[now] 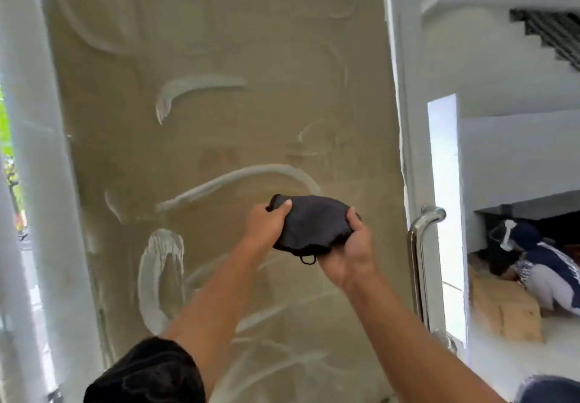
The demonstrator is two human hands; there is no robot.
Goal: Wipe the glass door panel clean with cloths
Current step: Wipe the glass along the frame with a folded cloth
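Observation:
The glass door panel [219, 120] fills the middle of the head view, coated with a tan film crossed by pale curved smear streaks. In front of its lower middle I hold a folded black cloth [309, 225] between both hands. My left hand [266, 222] grips the cloth's left end, thumb over the top edge. My right hand [348, 252] grips its right end from below, fingers curled round it. A small loop hangs from the cloth's bottom edge. The cloth seems held just off the glass; contact cannot be told.
A chrome pull handle [422, 261] stands on the door's right edge. A white frame post [40, 182] runs down the left. Through the opening at right, a person [546, 270] in dark blue and white crouches by cardboard boxes [514, 318]; stairs rise above.

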